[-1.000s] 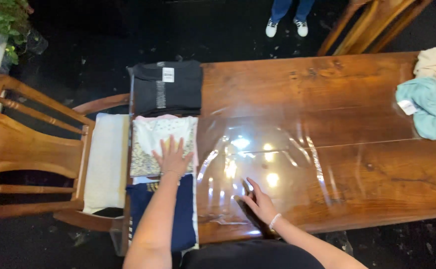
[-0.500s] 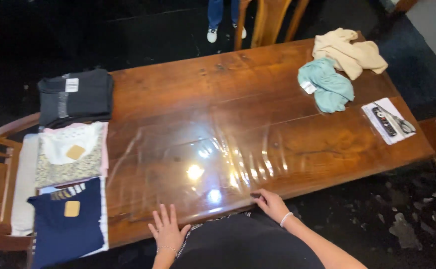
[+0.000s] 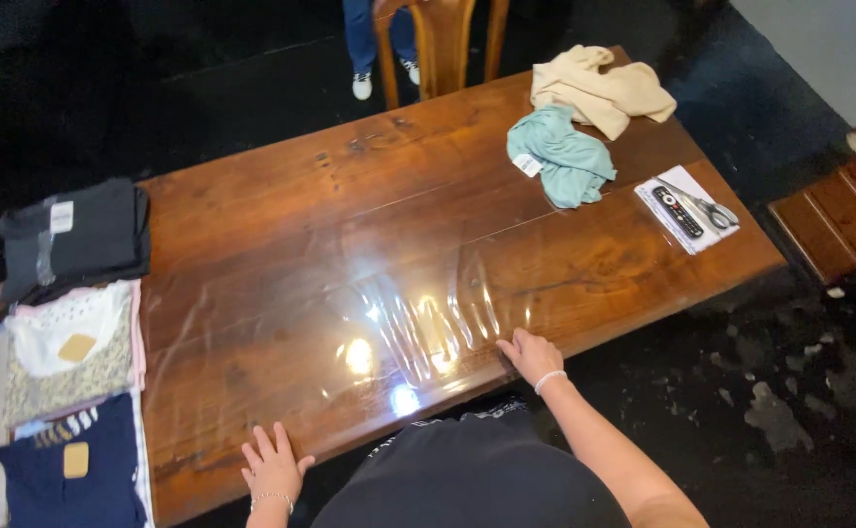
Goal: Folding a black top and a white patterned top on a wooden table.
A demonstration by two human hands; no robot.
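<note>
Both hands flat, fingers spread, holding nothing: left hand (image 3: 273,467) and right hand (image 3: 531,355) pressing clear plastic sheet (image 3: 418,323) on desk (image 3: 350,196) near edge; probably thin, limp, slippery, best pinched at edge.

— What lies under the hands?

— A clear plastic sheet (image 3: 418,293), spread flat over the long wooden bench (image 3: 281,215). It is see-through, so the dark reddish wood shows beneath it.

— Is it smooth?

— Not wholly. Near the front edge it ripples in a row of raised wrinkles, and bright spots of light glare off it there. Farther back it lies flatter, with faint creases running across.

— Where are the hands?

— The left hand (image 3: 273,467) rests flat, fingers spread, at the front edge. The right hand (image 3: 531,354) presses on the sheet just beside the wrinkles.
</note>
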